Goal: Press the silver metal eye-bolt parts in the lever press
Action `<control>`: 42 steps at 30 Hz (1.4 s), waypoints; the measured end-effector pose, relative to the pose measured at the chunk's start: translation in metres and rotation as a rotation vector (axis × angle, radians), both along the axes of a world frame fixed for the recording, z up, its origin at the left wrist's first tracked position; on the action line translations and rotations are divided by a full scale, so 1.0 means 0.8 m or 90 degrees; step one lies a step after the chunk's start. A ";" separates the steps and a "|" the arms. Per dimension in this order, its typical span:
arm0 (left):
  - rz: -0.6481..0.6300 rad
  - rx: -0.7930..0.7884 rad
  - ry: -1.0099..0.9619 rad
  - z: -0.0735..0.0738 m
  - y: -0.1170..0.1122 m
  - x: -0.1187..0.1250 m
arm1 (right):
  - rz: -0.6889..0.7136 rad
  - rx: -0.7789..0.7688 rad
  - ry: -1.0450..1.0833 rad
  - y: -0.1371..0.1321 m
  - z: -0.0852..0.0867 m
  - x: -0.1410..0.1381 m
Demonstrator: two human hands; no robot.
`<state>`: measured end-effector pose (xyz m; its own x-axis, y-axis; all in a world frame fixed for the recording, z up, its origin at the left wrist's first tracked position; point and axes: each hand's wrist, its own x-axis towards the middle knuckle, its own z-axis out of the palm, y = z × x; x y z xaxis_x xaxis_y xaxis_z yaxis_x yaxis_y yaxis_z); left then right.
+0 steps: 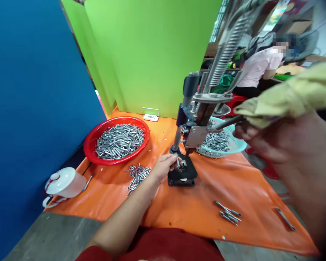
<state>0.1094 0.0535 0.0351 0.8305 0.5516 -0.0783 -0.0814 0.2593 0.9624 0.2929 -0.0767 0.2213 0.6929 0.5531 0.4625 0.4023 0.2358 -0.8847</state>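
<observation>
In the middle stands a hand press (195,136) with a tall spring-loaded column and a black base (183,174). My left hand (164,166) is at that base, thumb and fingers pinching a small metal eye bolt (178,161) beside the fixture under the ram. My right hand (285,136) is raised at the right, its fingers closed around the press lever (228,123). A yellow cloth (290,92) is wrapped over the lever's end and partly hides the grip. Left of my left wrist lies a loose pile of eye bolts (138,175).
A red basin (88,152) full of eye bolts stands at the left, and a light-blue basket (237,145) of them behind the press. A white lidded mug (66,183), several metal pieces (229,214), a wrench (285,219) and a small scale (150,117) are on the orange cover. A person (260,67) sits beyond.
</observation>
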 end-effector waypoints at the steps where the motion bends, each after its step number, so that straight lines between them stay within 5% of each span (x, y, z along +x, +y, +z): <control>1: -0.003 0.005 0.008 0.008 0.011 -0.008 | 0.045 0.020 0.072 0.013 0.008 0.001; 3: 0.061 0.092 0.031 0.029 0.040 -0.027 | 0.112 0.046 0.187 0.035 0.013 0.000; 7: 0.521 0.545 0.127 0.071 0.100 -0.075 | 0.112 0.081 0.189 0.046 -0.013 -0.002; 8: 0.573 0.640 0.178 0.077 0.106 -0.084 | 0.097 0.084 0.180 0.043 -0.025 -0.004; 9: 0.559 0.720 0.226 0.078 0.106 -0.091 | 0.078 0.087 0.172 0.039 -0.037 -0.006; 11: 0.375 0.834 0.328 0.068 0.092 -0.098 | 0.042 0.098 0.154 0.026 -0.064 -0.012; 13: 0.133 0.906 0.455 0.043 0.067 -0.095 | 0.013 0.088 0.157 0.013 -0.091 -0.019; 15: 0.004 0.939 0.572 0.014 0.045 -0.089 | 0.012 0.026 0.181 0.000 -0.117 -0.025; 18: -0.049 0.911 0.654 -0.018 0.034 -0.081 | 0.033 -0.076 0.179 -0.018 -0.153 -0.029; 22: 0.057 0.732 0.531 -0.023 0.037 -0.071 | 0.055 -0.175 0.139 -0.036 -0.194 -0.041; 28: 0.114 -0.100 0.069 -0.019 -0.014 -0.026 | 0.127 -0.313 0.000 -0.031 -0.244 -0.087; 32: 0.121 -0.349 -0.005 -0.030 -0.056 -0.003 | 0.121 -0.295 0.055 -0.020 -0.259 -0.102; 37: 0.100 -0.333 -0.027 -0.044 -0.068 0.006 | 0.149 -0.310 0.121 -0.014 -0.264 -0.087; 39: 0.116 -0.187 0.007 -0.046 -0.062 0.007 | 0.146 -0.326 0.043 -0.012 -0.267 -0.078; 42: 0.172 0.195 0.066 -0.045 -0.048 0.006 | 0.098 -0.343 -0.201 -0.006 -0.272 -0.068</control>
